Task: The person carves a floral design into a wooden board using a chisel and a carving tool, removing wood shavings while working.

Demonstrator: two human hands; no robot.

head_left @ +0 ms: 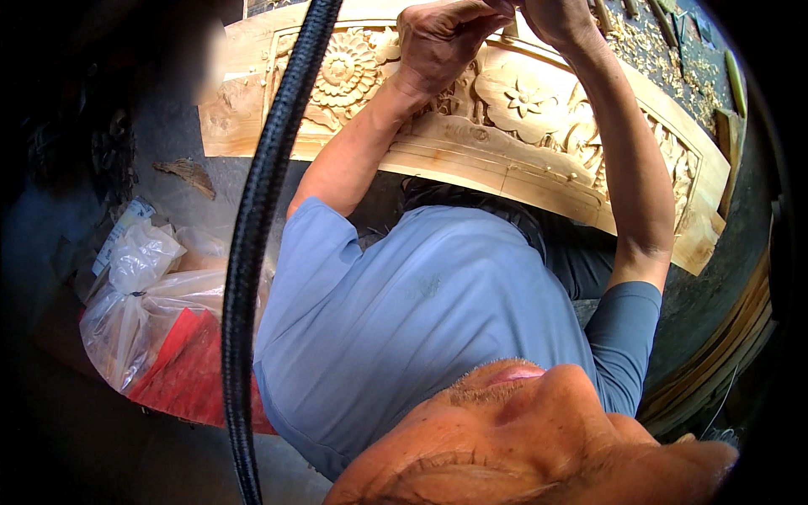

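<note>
A long pale wooden panel [471, 151], carved in relief with flowers and leaves, lies across in front of me. Over its far edge my left hand [438, 46] is closed, fingers bent and pinched toward the right hand. My right hand [557, 18] is closed as well, close beside the left and partly cut off by the upper edge of the picture. A short, narrow pale piece shows below the meeting fingers; what kind of thing they grip I cannot make out. My left forearm crosses above the carving near a large round flower [345, 69].
Wood shavings [644, 42] and several tools lie beyond the panel at the far right. A tied clear plastic bag [139, 295] sits on red material [189, 362] at the left. A wood scrap [187, 175] lies near the panel's left end. A black braided cable [261, 194] crosses the view.
</note>
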